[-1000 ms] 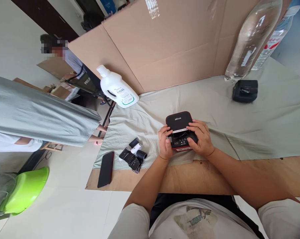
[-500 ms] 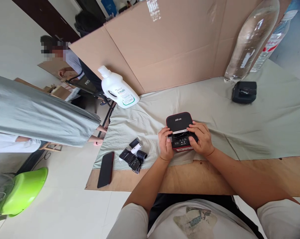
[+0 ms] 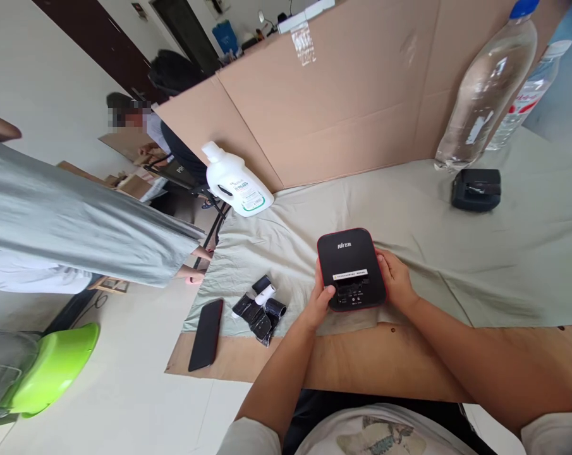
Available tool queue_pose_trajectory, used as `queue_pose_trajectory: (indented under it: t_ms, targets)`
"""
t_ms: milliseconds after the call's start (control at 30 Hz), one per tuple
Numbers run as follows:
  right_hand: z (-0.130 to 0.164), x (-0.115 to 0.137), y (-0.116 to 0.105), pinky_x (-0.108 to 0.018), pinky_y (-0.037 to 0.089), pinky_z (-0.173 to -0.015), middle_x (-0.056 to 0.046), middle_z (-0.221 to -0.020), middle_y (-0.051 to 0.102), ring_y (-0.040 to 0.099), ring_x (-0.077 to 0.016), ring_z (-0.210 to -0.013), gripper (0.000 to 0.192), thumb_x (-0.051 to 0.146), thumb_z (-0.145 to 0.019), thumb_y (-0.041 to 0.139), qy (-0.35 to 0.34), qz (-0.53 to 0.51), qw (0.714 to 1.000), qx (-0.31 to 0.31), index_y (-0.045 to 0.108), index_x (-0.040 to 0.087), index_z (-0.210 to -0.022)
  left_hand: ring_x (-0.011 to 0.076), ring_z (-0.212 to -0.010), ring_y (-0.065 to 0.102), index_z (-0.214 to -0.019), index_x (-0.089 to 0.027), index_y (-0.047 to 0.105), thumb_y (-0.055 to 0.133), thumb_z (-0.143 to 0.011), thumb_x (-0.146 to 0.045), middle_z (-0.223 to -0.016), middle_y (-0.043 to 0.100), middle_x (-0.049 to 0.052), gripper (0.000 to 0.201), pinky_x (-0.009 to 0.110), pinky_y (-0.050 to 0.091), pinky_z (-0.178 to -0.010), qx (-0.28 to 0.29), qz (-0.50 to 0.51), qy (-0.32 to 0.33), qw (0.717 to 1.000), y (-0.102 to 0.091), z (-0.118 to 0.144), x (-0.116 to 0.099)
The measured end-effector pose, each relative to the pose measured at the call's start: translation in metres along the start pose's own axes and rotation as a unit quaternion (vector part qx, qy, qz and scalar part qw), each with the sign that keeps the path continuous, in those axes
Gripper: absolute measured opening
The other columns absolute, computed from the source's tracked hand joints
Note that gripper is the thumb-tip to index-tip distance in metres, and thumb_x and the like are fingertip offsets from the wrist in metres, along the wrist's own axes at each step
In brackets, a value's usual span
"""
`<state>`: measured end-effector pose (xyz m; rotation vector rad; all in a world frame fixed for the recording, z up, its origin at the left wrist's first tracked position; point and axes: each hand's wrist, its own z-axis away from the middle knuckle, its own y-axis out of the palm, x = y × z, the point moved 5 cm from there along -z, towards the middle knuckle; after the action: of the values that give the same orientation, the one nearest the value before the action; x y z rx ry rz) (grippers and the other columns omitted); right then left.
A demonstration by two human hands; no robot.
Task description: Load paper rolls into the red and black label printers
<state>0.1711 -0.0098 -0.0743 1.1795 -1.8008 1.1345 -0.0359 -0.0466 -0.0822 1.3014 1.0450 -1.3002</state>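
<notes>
Near the front edge of the tabletop (image 3: 409, 360), a small black printer (image 3: 351, 269) sits on the pale green cloth (image 3: 480, 253), held from both sides. The left hand (image 3: 322, 297) and right hand (image 3: 395, 278) each keep a grip clamped on its flanks. Its long axis runs from the front edge toward the back; the button end faces the person, the logo end faces the cardboard wall (image 3: 342, 107). Toward the left edge lie black rolls (image 3: 261, 308) and a phone (image 3: 206, 325). Farther back stand a white jug (image 3: 237, 181) and a clear bottle (image 3: 485, 95).
</notes>
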Motion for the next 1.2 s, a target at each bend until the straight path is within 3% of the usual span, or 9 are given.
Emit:
queue_pose_trajectory:
  t_ms: [100, 200, 400, 533, 667, 800, 1000, 1100, 1200]
  targets:
    - [0.006, 0.012, 0.007, -0.044, 0.052, -0.102, -0.009, -0.131, 0.067, 0.064, -0.0236, -0.12, 0.047, 0.045, -0.103, 0.033, -0.057, 0.005, 0.997, 0.054, 0.058, 0.023, -0.135, 0.0302, -0.144, 0.041, -0.154, -0.031, 0.031, 0.069, -0.076, -0.058, -0.157, 0.043, 0.005, 0.091, 0.046, 0.037, -0.118, -0.03, 0.082, 0.041, 0.995, -0.014, 0.003, -0.009]
    - [0.013, 0.015, 0.021, -0.048, 0.046, -0.111, -0.011, -0.147, 0.054, 0.052, -0.0241, -0.135, 0.052, 0.044, -0.102, 0.037, -0.114, 0.074, 0.979, 0.15, 0.043, 0.024, -0.149, 0.0315, -0.133, 0.054, -0.135, -0.026, 0.057, 0.067, -0.076, -0.052, -0.138, 0.063, 0.007, 0.066, 0.048, 0.044, -0.111, -0.106, 0.151, 0.026, 0.983, -0.045, -0.014, -0.019]
    - [0.036, 0.008, 0.053, -0.061, 0.026, -0.119, -0.012, -0.158, 0.04, 0.029, -0.0343, -0.15, 0.067, 0.055, -0.092, 0.054, -0.173, 0.258, 0.876, 0.37, 0.045, 0.021, -0.149, 0.0289, -0.102, 0.07, -0.102, -0.017, 0.07, 0.066, -0.077, -0.043, -0.097, 0.077, 0.008, 0.036, 0.044, 0.055, -0.094, -0.186, 0.236, -0.01, 0.954, -0.126, -0.109, -0.059]
    - [0.04, 0.009, 0.056, -0.059, 0.022, -0.121, -0.011, -0.159, 0.039, 0.029, -0.0322, -0.15, 0.07, 0.058, -0.091, 0.054, -0.177, 0.276, 0.86, 0.39, 0.044, 0.021, -0.15, 0.0228, -0.082, 0.071, -0.103, -0.017, 0.068, 0.065, -0.081, -0.034, -0.086, 0.075, 0.005, 0.028, 0.041, 0.057, -0.086, -0.281, 0.221, -0.02, 0.934, -0.178, -0.168, -0.076]
    - [0.039, 0.009, 0.054, -0.057, 0.022, -0.122, -0.01, -0.159, 0.038, 0.029, -0.0312, -0.15, 0.069, 0.06, -0.092, 0.051, -0.172, 0.275, 0.858, 0.398, 0.045, 0.021, -0.15, 0.021, -0.071, 0.069, -0.099, -0.016, 0.066, 0.063, -0.083, -0.029, -0.072, 0.07, 0.002, 0.022, 0.042, 0.059, -0.081, -0.352, 0.177, -0.076, 0.916, -0.21, -0.199, -0.076]
    - [0.039, 0.008, 0.054, -0.057, 0.022, -0.122, -0.009, -0.159, 0.038, 0.029, -0.0313, -0.15, 0.069, 0.061, -0.093, 0.049, -0.175, 0.271, 0.86, 0.395, 0.044, 0.023, -0.15, 0.0219, -0.075, 0.07, -0.098, -0.015, 0.065, 0.062, -0.083, -0.03, -0.075, 0.07, 0.004, 0.021, 0.04, 0.06, -0.077, -0.385, 0.09, -0.07, 0.916, -0.227, -0.211, -0.083]
    - [0.038, 0.009, 0.055, -0.056, 0.023, -0.122, -0.009, -0.159, 0.039, 0.03, -0.0313, -0.15, 0.069, 0.06, -0.092, 0.052, -0.177, 0.264, 0.864, 0.39, 0.043, 0.024, -0.15, 0.0209, -0.081, 0.068, -0.089, -0.015, 0.06, 0.056, -0.088, -0.025, -0.073, 0.065, 0.004, 0.011, 0.035, 0.056, -0.077, -0.472, -0.103, -0.052, 0.874, -0.241, -0.195, -0.103]
    - [0.037, 0.011, 0.055, -0.055, 0.02, -0.122, -0.01, -0.159, 0.038, 0.028, -0.0303, -0.151, 0.069, 0.059, -0.092, 0.052, -0.167, 0.268, 0.86, 0.4, 0.043, 0.023, -0.151, 0.0241, -0.103, 0.063, -0.095, -0.014, 0.058, 0.051, -0.091, -0.021, -0.09, 0.067, 0.007, 0.011, 0.039, 0.05, -0.09, -0.493, -0.155, -0.016, 0.856, -0.224, -0.178, -0.101]
    - [0.037, 0.013, 0.057, -0.054, 0.018, -0.123, -0.01, -0.16, 0.036, 0.025, -0.0296, -0.152, 0.07, 0.06, -0.093, 0.049, -0.159, 0.276, 0.853, 0.412, 0.043, 0.02, -0.151, 0.0291, -0.129, 0.049, -0.109, -0.017, 0.056, 0.054, -0.086, -0.018, -0.122, 0.06, 0.014, 0.023, 0.047, 0.039, -0.107, -0.5, -0.279, 0.053, 0.818, -0.179, -0.153, -0.087]
